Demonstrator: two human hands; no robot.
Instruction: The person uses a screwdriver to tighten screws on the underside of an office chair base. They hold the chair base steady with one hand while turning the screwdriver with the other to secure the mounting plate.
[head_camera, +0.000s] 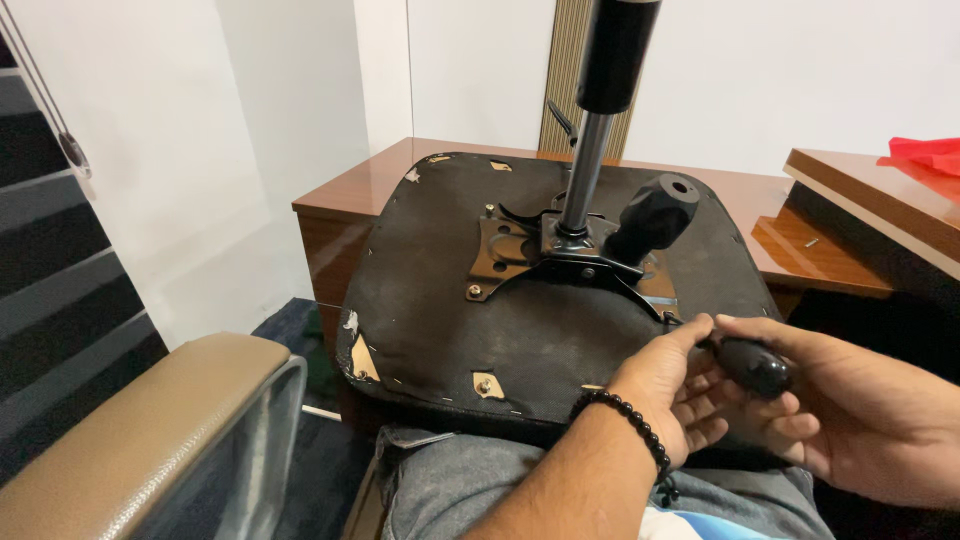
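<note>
The left hand (672, 385) and the right hand (860, 400) meet on a black screwdriver handle (752, 365); both grips are clamped on it, the left fingers curled around its front end, the right palm and fingers cupping its rounded butt. The blade is hidden behind the left thumb, so its tip cannot be made out. Just beyond the grips lies an upturned chair seat (450, 310), resting on the person's lap, its black underside torn in places. Farther beyond the grips, at the seat's middle, a metal plate (500, 255) carries a gas cylinder (590, 150) standing upright and a black lever knob (655, 215). Behind the seat is a brown tabletop (350, 195). Well to the left of the grips is a tan armrest (140, 430).
</note>
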